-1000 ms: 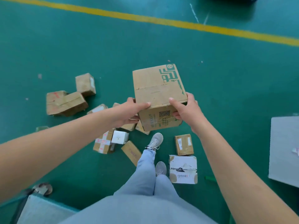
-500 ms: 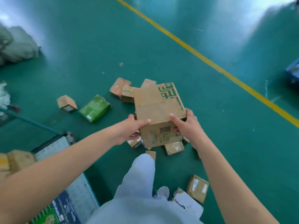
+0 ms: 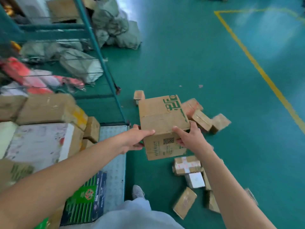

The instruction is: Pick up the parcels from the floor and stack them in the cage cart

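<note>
A brown cardboard box with green printing (image 3: 162, 124) is held in mid-air, gripped on both sides: left hand (image 3: 134, 139) with thumb over the top edge, right hand (image 3: 191, 138) the same, fingers curled beneath. Over the last second the view has swung from open floor to the teal wire cage cart (image 3: 100, 63), now just left of the left fingers, already part-filled with stacked cartons (image 3: 47, 109). Stacking likely comes next. Small brown parcels (image 3: 186, 166) remain on the green floor (image 3: 214, 63) below the right fingers
</note>
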### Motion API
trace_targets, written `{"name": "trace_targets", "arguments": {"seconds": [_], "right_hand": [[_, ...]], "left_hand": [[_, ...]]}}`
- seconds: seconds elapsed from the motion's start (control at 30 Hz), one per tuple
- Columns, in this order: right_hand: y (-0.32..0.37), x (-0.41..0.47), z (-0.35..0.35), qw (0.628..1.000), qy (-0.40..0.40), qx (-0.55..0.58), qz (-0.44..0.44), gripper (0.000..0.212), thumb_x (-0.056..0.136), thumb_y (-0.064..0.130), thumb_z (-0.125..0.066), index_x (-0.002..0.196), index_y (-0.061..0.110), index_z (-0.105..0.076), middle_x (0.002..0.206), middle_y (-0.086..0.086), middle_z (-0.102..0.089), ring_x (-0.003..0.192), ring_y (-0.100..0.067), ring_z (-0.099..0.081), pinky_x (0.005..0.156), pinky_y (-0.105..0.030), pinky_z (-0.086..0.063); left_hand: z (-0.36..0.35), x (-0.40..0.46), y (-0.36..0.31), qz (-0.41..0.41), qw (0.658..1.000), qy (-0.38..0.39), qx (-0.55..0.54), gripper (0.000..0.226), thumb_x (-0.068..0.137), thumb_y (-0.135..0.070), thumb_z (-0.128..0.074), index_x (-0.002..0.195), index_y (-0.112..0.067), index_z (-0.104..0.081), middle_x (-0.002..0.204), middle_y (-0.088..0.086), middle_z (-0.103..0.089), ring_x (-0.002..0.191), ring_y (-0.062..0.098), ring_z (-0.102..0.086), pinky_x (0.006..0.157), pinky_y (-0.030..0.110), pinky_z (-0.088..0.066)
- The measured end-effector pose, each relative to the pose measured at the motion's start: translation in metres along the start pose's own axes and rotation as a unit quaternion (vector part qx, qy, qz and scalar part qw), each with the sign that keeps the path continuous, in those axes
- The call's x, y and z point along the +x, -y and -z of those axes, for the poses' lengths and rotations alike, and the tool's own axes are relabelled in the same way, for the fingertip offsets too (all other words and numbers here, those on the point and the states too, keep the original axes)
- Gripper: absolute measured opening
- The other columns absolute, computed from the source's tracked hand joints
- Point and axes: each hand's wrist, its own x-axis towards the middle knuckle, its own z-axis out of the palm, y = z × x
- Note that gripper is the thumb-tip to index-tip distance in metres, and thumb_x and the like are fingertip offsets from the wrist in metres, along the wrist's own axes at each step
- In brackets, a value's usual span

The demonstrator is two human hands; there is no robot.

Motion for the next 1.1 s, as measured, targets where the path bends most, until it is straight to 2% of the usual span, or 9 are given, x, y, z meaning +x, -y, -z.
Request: {"name": "trace_targets", "arguments": {"seconds": [0.3, 0.43, 0.53, 0.6, 0.67, 0.8, 0.87, 1.0, 1.1], "right_hand": [[0.141, 0.057, -0.159, 0.984, 0.136, -0.071, 0.094, 0.084, 0.060, 0.078, -0.063, 0.132, 0.039, -0.046, 0.124, -0.001, -0.058, 0.094, -0.021, -0.072, 0.082, -0.044, -0.063], [0.179, 0.069, -0.213, 0.966, 0.193, -0.113, 0.126, 0.089, 0.062, 0.077, -0.063, 0.138, 0.038, -0.042, 0.126, -0.002, -0.057, 0.096, -0.024, -0.072, 0.085, -0.045, -0.062], [0.201, 0.074, -0.246, 0.953, 0.231, -0.136, 0.141, 0.084, 0.063, 0.075, -0.063, 0.136, 0.038, -0.042, 0.125, -0.002, -0.057, 0.096, -0.025, -0.071, 0.085, -0.046, -0.062], [0.210, 0.078, -0.263, 0.944, 0.256, -0.146, 0.148, 0.081, 0.064, 0.073, -0.063, 0.134, 0.038, -0.042, 0.124, -0.002, -0.058, 0.095, -0.024, -0.071, 0.086, -0.045, -0.062], [0.219, 0.083, -0.278, 0.933, 0.285, -0.161, 0.148, 0.079, 0.065, 0.072, -0.063, 0.134, 0.038, -0.043, 0.123, -0.002, -0.059, 0.094, -0.022, -0.072, 0.086, -0.044, -0.062], [0.242, 0.108, -0.311, 0.903, 0.346, -0.200, 0.160, 0.064, 0.072, 0.069, -0.063, 0.125, 0.041, -0.043, 0.119, 0.004, -0.063, 0.095, -0.018, -0.072, 0.091, -0.045, -0.060], [0.254, 0.122, -0.324, 0.888, 0.373, -0.208, 0.170, 0.056, 0.082, 0.061, -0.066, 0.128, 0.036, -0.045, 0.117, 0.005, -0.065, 0.097, -0.018, -0.071, 0.092, -0.045, -0.059], [0.286, 0.154, -0.343, 0.857, 0.427, -0.228, 0.177, 0.058, 0.088, 0.053, -0.067, 0.138, 0.037, -0.042, 0.118, 0.011, -0.066, 0.102, -0.016, -0.070, 0.096, -0.045, -0.057], [0.308, 0.172, -0.353, 0.827, 0.477, -0.246, 0.171, 0.047, 0.092, 0.045, -0.066, 0.131, 0.038, -0.041, 0.119, 0.010, -0.066, 0.104, -0.016, -0.070, 0.096, -0.044, -0.056]], "left_hand": [[0.173, -0.009, 0.049, 0.008, 0.983, -0.119, -0.137, 0.063, 0.089, -0.052, -0.075, 0.138, -0.027, -0.043, 0.126, 0.002, -0.066, 0.112, 0.025, -0.067, 0.099, 0.035, -0.055], [0.213, -0.022, 0.070, 0.016, 0.966, -0.165, -0.197, 0.050, 0.092, -0.045, -0.073, 0.130, -0.026, -0.045, 0.128, 0.004, -0.065, 0.117, 0.030, -0.065, 0.109, 0.042, -0.050], [0.234, -0.029, 0.084, 0.032, 0.951, -0.196, -0.238, 0.054, 0.092, -0.045, -0.074, 0.131, -0.023, -0.044, 0.128, 0.006, -0.065, 0.117, 0.030, -0.064, 0.103, 0.039, -0.052], [0.242, -0.033, 0.088, 0.043, 0.941, -0.216, -0.257, 0.049, 0.093, -0.043, -0.073, 0.127, -0.024, -0.043, 0.122, 0.004, -0.066, 0.116, 0.027, -0.063, 0.095, 0.035, -0.052], [0.249, -0.034, 0.091, 0.050, 0.929, -0.238, -0.279, 0.046, 0.094, -0.039, -0.072, 0.125, -0.025, -0.041, 0.114, 0.000, -0.066, 0.112, 0.023, -0.063, 0.096, 0.035, -0.051], [0.271, -0.023, 0.093, 0.074, 0.895, -0.291, -0.329, 0.065, 0.093, -0.037, -0.075, 0.140, -0.020, -0.034, 0.119, 0.002, -0.066, 0.112, 0.022, -0.064, 0.106, 0.043, -0.052], [0.280, -0.017, 0.089, 0.087, 0.880, -0.306, -0.353, 0.065, 0.094, -0.035, -0.074, 0.142, -0.018, -0.032, 0.121, 0.003, -0.066, 0.108, 0.019, -0.065, 0.098, 0.038, -0.055], [0.291, -0.005, 0.065, 0.099, 0.846, -0.343, -0.395, 0.063, 0.097, -0.028, -0.071, 0.144, -0.016, -0.030, 0.122, 0.002, -0.066, 0.097, 0.011, -0.066, 0.062, 0.021, -0.054], [0.294, 0.002, 0.053, 0.108, 0.824, -0.371, -0.414, 0.062, 0.098, -0.031, -0.069, 0.144, -0.017, -0.031, 0.122, 0.001, -0.066, 0.093, 0.007, -0.064, 0.058, 0.017, -0.050]]}}
